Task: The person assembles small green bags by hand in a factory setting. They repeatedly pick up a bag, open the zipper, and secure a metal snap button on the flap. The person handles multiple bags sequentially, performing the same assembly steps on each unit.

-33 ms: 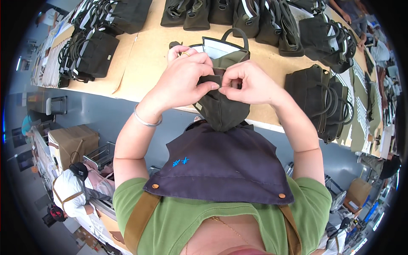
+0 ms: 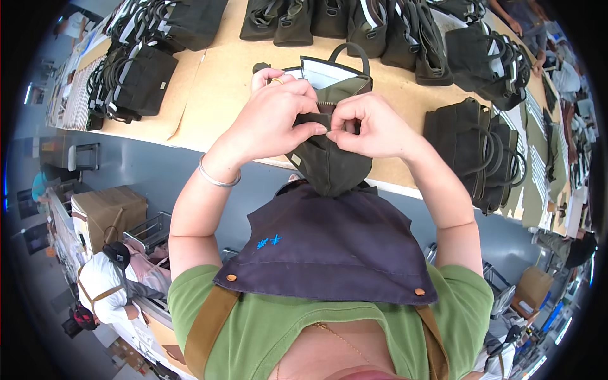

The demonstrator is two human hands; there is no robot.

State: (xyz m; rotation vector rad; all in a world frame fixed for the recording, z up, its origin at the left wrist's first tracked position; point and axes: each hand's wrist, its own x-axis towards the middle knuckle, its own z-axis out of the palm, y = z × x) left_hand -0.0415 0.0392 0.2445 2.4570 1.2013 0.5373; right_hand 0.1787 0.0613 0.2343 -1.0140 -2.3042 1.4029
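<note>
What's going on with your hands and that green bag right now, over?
Left hand and right hand both pinching the dark green bag at its zipper. Bag held upright at table edge. Nothing blocking.

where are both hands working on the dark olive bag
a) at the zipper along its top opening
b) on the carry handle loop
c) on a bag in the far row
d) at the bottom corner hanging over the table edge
a: the left hand and right hand meet fingertip to fingertip at the zipper of the dark olive bag, while its handle stands free behind them.
</note>
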